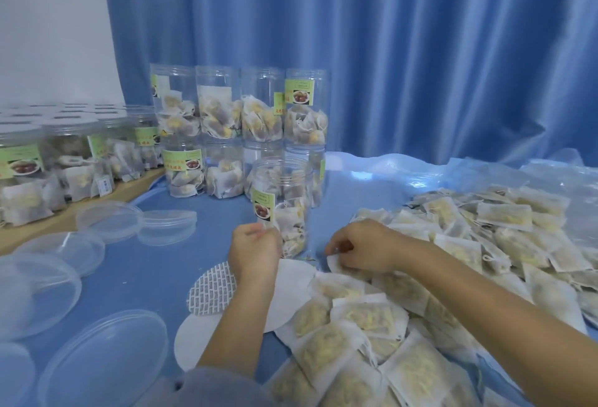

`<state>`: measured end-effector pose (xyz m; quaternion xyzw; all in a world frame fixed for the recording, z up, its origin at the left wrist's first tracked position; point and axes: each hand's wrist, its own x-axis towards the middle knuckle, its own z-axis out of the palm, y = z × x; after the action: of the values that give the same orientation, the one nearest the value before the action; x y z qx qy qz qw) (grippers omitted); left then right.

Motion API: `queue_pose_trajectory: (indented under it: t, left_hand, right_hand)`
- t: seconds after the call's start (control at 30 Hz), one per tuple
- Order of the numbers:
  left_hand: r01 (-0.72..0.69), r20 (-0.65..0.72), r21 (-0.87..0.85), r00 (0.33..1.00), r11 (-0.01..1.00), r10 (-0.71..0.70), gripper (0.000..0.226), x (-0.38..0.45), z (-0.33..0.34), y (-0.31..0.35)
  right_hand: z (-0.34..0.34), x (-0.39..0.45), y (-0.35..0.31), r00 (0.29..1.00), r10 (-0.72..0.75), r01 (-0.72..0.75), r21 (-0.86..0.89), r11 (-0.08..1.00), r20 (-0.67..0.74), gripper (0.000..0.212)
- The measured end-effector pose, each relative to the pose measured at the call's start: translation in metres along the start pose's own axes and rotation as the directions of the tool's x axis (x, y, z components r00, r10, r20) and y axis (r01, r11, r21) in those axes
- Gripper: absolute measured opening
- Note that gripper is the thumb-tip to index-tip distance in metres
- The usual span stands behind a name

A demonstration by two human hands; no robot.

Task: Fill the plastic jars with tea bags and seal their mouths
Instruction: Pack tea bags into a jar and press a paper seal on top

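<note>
An open clear plastic jar (pixel 284 202) with a green label stands in the middle of the blue table, partly filled with tea bags. My left hand (pixel 254 252) grips the jar's lower left side. My right hand (pixel 362 249) sits just right of the jar, fingers curled and pinching a tea bag (pixel 336 264) at the near edge of the big pile of tea bags (pixel 453 264). Round white seal liners (pixel 210 290) lie flat on the table below my left hand.
Filled jars stand stacked in two rows (pixel 239 131) behind the open jar, and more lidded jars (pixel 64 160) line a wooden shelf at left. Clear plastic lids (pixel 106 361) lie scattered at the near left. Crumpled plastic sheeting (pixel 485 170) and a blue curtain close the back.
</note>
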<state>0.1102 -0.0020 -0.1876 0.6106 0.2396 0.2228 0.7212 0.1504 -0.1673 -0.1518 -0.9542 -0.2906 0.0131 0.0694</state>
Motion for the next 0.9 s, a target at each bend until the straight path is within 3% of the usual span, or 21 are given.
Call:
queue_pose_trajectory:
  t: [0.1,0.2,0.3,0.37,0.4,0.47,0.5,0.53,0.6,0.63,0.67,0.77,0.8,0.83,0.9]
  left_hand:
    - [-0.052,-0.045,-0.048,0.998,0.997,0.05,0.024,0.002,-0.003,0.002]
    - [-0.07,-0.093,-0.016,0.993,0.997,0.068,0.022,0.008,-0.011,0.002]
    - [-0.052,-0.133,0.001,0.99,0.999,0.051,0.021,0.014,-0.022,0.004]
    - [-0.054,-0.151,0.022,0.987,0.998,0.057,0.021,0.017,-0.029,0.007]
    - [-0.059,-0.156,0.025,0.986,0.998,0.062,0.022,0.019,-0.032,0.009]
    - [-0.072,-0.161,0.029,0.984,0.997,0.076,0.022,0.022,-0.036,0.012]
    - [-0.078,-0.162,0.033,0.983,0.996,0.082,0.021,0.023,-0.037,0.014]
    - [-0.083,-0.162,0.036,0.983,0.996,0.088,0.021,0.024,-0.038,0.015]
    - [-0.096,-0.159,0.038,0.982,0.995,0.101,0.021,0.025,-0.04,0.017]
    - [-0.102,-0.157,0.037,0.982,0.994,0.106,0.021,0.025,-0.04,0.018]
    - [-0.108,-0.156,0.036,0.981,0.994,0.112,0.021,0.026,-0.041,0.02]
    - [-0.133,-0.172,0.034,0.976,0.991,0.137,0.022,0.026,-0.046,0.026]
    - [-0.141,-0.181,0.031,0.973,0.99,0.144,0.021,0.026,-0.047,0.028]
    - [-0.147,-0.19,0.033,0.97,0.989,0.151,0.021,0.027,-0.049,0.029]
    - [-0.15,-0.203,0.044,0.967,0.988,0.156,0.02,0.027,-0.052,0.031]
  right_hand:
    - [-0.003,0.007,-0.01,0.965,-0.012,0.052,0.145,0.988,-0.263,0.029]
    - [-0.014,0.018,-0.028,0.919,-0.034,0.177,0.334,0.926,-0.393,0.029]
    - [-0.029,0.032,-0.049,0.866,0.048,0.298,0.591,0.75,-0.497,0.025]
    - [-0.039,0.04,-0.062,0.76,0.195,0.434,0.706,0.559,-0.621,0.018]
    - [-0.042,0.043,-0.066,0.668,0.281,0.496,0.693,0.524,-0.69,0.017]
    - [-0.046,0.05,-0.07,0.486,0.387,0.506,0.613,0.606,-0.784,0.014]
    - [-0.046,0.053,-0.07,0.456,0.39,0.441,0.584,0.681,-0.8,0.01]
    - [-0.045,0.057,-0.068,0.499,0.364,0.339,0.564,0.753,-0.786,0.008]
    - [-0.037,0.063,-0.064,0.702,0.273,0.1,0.472,0.876,-0.657,0.019]
    - [-0.031,0.063,-0.063,0.755,0.229,0.049,0.4,0.915,-0.615,0.026]
    - [-0.025,0.062,-0.064,0.75,0.184,0.062,0.344,0.937,-0.635,0.028]
    - [-0.008,0.047,-0.076,0.518,0.052,0.221,0.192,0.956,-0.854,0.014]
    - [-0.003,0.043,-0.081,0.502,0.02,0.257,0.172,0.951,-0.864,0.011]
    - [0.0,0.041,-0.085,0.568,0.002,0.286,0.2,0.937,-0.823,0.008]
    - [0.005,0.041,-0.094,0.828,-0.017,0.228,0.309,0.923,-0.56,0.008]
